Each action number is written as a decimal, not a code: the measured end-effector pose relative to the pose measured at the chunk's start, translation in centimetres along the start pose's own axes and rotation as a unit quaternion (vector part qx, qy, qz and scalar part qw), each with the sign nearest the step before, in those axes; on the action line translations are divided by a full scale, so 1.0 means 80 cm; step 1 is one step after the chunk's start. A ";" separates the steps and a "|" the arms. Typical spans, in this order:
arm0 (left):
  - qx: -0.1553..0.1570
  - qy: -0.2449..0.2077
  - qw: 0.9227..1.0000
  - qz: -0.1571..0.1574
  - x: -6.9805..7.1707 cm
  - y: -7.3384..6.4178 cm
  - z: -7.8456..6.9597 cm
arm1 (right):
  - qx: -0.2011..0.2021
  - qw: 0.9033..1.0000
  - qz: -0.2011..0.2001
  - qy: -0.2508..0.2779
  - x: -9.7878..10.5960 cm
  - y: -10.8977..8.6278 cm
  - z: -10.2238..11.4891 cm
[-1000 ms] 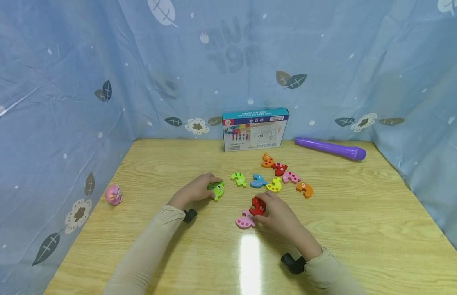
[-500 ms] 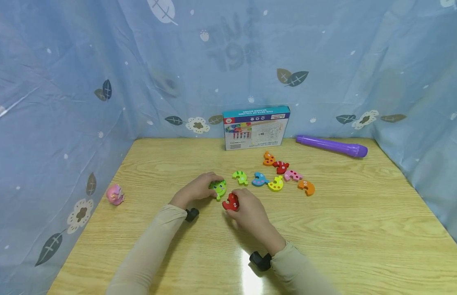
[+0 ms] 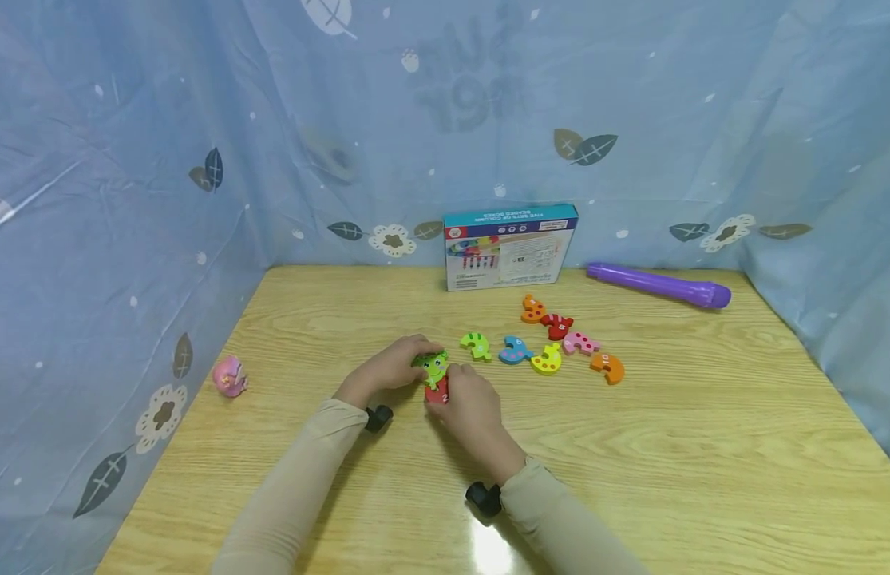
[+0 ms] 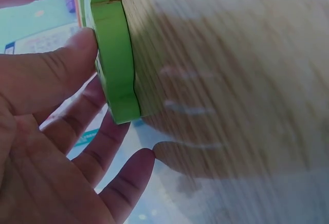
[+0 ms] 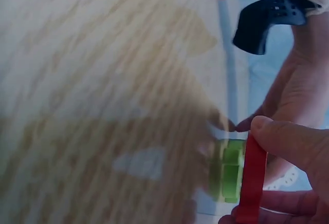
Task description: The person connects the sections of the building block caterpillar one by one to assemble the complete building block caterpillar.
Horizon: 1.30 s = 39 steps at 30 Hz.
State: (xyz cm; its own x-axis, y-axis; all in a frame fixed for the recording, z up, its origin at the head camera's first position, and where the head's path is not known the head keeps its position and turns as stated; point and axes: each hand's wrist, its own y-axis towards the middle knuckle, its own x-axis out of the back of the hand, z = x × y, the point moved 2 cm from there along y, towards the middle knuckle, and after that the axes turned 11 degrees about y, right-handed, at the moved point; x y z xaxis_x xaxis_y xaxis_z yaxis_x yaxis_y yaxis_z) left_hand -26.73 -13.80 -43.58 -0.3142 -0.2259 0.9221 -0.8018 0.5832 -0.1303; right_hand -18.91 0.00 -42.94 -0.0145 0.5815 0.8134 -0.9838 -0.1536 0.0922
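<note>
**Bright head cam, hazy wrist cams**

Your head view is bright and fairly even, but you've got a blown-out glare patch on the table (image 3: pixel 667 447) at the bottom edge, plus soft shadows beside both sleeves (image 3: pixel 294 479). Your wrist views look hazier and bluish: the wood grain smears, the shiny top mirrors your left hand (image 4: pixel 46 152), and the curtain (image 3: pixel 387 120) behind is out of focus.

In the head view, we find the red piece (image 3: pixel 435 394) partly hidden by the right hand (image 3: pixel 470 406) and the green face piece (image 3: pixel 436 368) by the left hand (image 3: pixel 394 365); the small print on the box (image 3: pixel 473 273) is too blurred for us to read, and the right wrist view's lower edge cuts off the red piece
</note>
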 end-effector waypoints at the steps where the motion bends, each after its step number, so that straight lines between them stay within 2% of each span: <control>1: -0.002 -0.001 1.000 0.000 0.000 0.001 -0.002 | -0.003 1.000 0.001 -0.011 -0.001 0.000 0.000; 8: -0.010 -0.006 1.000 0.002 -0.004 0.001 -0.010 | 0.000 0.999 -0.030 -0.032 -0.007 -0.001 -0.006; 17: -0.011 -0.010 1.000 -0.004 -0.004 -0.004 -0.003 | 0.007 0.999 -0.040 -0.030 -0.011 0.002 0.002; 20: -0.010 -0.012 1.000 -0.002 -0.003 -0.003 -0.001 | 0.005 0.999 -0.032 -0.034 -0.011 0.004 0.004; 29: -0.011 -0.010 1.000 0.001 -0.001 -0.004 0.000 | -0.030 0.999 0.031 -0.030 -0.007 0.011 0.008; 39: -0.003 -0.002 1.000 0.003 -0.002 -0.004 -0.001 | -0.041 0.999 0.016 -0.021 -0.005 0.008 0.009</control>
State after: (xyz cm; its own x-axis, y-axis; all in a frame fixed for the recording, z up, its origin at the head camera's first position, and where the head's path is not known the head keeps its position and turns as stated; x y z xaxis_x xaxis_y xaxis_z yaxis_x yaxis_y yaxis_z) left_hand -26.37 -13.90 -43.62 -0.3221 -0.2252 0.9195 -0.7961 0.5901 -0.1343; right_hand -19.39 -0.93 -42.76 -0.0411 0.5423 0.8392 -0.9942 -0.1055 0.0195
